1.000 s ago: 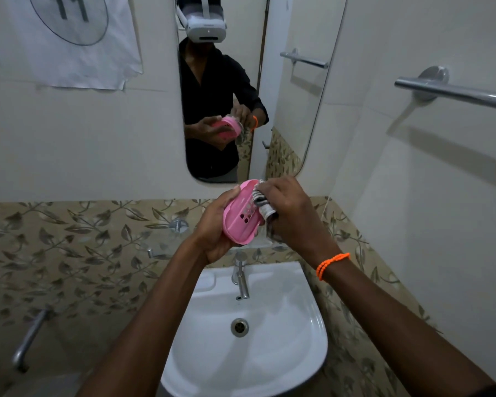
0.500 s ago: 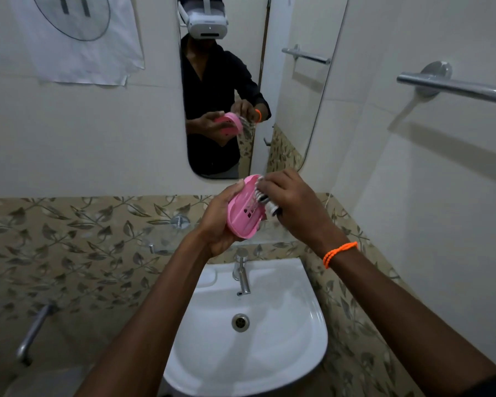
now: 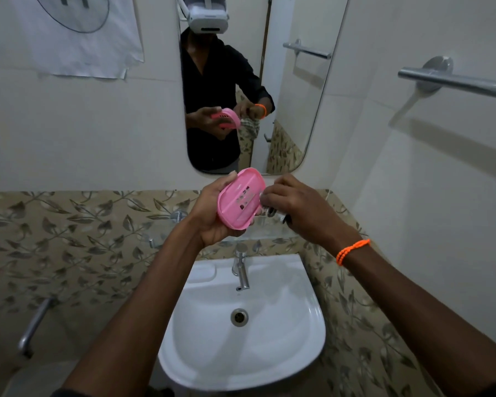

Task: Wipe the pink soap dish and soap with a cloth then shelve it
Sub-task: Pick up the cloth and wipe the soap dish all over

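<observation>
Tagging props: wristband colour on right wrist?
Orange, beaded wristband; head view shows it best.

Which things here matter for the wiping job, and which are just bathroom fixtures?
Job: pink soap dish, tilted, in the left hand; cloth, bunched in the right hand, against the dish.

Not needed: basin, tap, mirror, towel rail, wall paper sheet.
</observation>
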